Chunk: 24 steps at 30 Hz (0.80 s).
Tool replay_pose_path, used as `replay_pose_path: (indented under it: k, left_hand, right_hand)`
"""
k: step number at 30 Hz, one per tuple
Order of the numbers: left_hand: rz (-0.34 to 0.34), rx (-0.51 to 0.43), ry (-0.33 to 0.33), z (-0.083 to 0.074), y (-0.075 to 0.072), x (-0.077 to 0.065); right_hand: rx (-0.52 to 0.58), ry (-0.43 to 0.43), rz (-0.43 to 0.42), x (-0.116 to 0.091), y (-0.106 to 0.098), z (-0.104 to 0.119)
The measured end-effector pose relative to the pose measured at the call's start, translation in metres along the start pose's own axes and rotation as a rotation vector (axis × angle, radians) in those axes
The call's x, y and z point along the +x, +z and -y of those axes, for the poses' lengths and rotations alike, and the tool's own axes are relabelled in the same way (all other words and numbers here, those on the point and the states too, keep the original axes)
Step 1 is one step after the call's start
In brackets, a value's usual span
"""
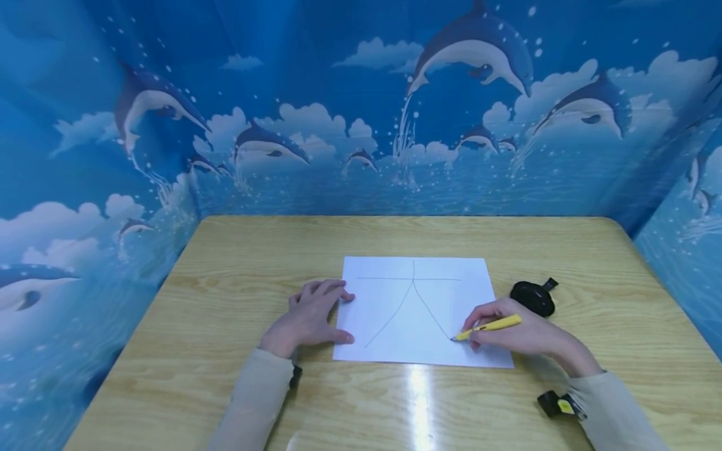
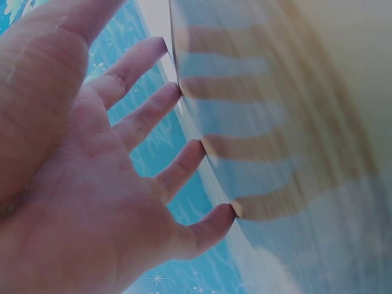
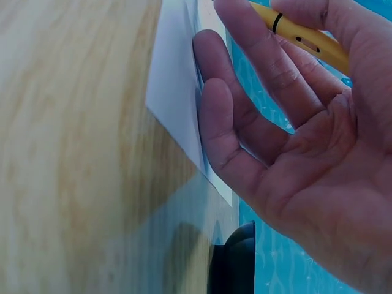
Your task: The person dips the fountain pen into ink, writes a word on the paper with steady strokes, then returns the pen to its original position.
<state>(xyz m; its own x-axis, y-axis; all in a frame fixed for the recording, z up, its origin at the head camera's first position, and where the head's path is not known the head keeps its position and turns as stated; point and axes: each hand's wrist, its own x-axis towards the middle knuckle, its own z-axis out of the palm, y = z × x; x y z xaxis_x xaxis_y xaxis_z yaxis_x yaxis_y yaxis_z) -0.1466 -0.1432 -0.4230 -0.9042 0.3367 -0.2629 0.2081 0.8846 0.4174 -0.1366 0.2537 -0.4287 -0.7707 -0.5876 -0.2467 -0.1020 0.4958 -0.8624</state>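
A white sheet of paper [image 1: 389, 338] lies on the wooden table. Dark thin lines show on it: an upright stroke crossing a level one, with two slanting strokes spreading down from the crossing. My right hand [image 1: 513, 329] pinches a yellow pen [image 1: 496, 324], its tip touching the lower end of the right slanting stroke. In the right wrist view the pen [image 3: 312, 40] sits between thumb and fingers. At the paper's left edge rests my left hand [image 1: 313, 315], thumb and fingertips on or beside the sheet. The left wrist view shows that hand's fingers [image 2: 147, 122] spread, fingertips on the surface.
A small black rounded case [image 1: 532, 298] with a strap lies right of the paper, just beyond the right hand. The wooden table [image 1: 225, 263] reflects light near its front. Behind it hangs a blue curtain [image 1: 316, 181] printed with dolphins.
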Motion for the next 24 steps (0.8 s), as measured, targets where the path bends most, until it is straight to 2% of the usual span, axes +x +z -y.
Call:
replay_pose_path:
  k: [9, 17, 24]
  left_hand:
    - [0.002, 0.002, -0.001, 0.0011, 0.0006, 0.0014]
    - [0.004, -0.002, -0.004, 0.0009, 0.0006, 0.0013]
    - [0.004, -0.002, -0.006, -0.0005, 0.0004, -0.0005]
  right_hand:
    - [0.032, -0.038, 0.026, -0.0043, -0.0018, -0.0011]
    - [0.011, -0.063, 0.038, -0.0051, -0.0020, -0.0039]
    - [0.013, -0.049, 0.054, -0.0071, -0.0019, -0.0036]
